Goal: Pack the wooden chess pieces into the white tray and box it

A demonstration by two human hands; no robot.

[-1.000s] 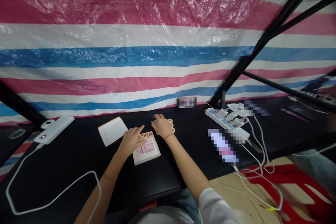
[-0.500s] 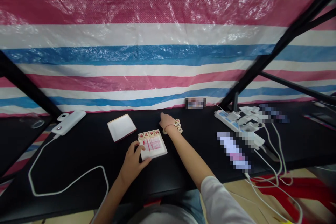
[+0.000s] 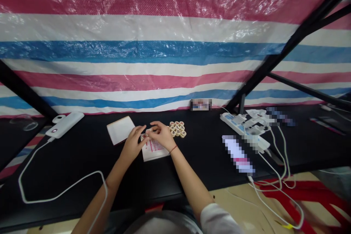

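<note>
A shallow white box (image 3: 155,156) lies on the black table, with a sheet printed in red lines and a few xiangqi pieces along its far side. My right hand (image 3: 162,136) is over the far edge of this box, its thumb and fingers pinched on a pale round xiangqi piece (image 3: 149,131). At the box's left far corner is my left hand (image 3: 134,142), thumb and fingers apart around a red-marked piece (image 3: 143,136). Several stacked xiangqi pieces (image 3: 177,128) stand in rows just right of my right hand. My hands hide part of the box.
A white box lid (image 3: 119,129) lies left of the box. Further left is a white power bank (image 3: 65,124) with a cable. To the right are a phone (image 3: 238,154), a power strip (image 3: 240,126) and loose cables. A small device (image 3: 201,105) stands at the striped sheet (image 3: 142,80).
My right hand has come back from the stacked pieces to the box with a piece in its fingers. My left hand has shifted up to the box's far left corner. The view has shifted slightly.
</note>
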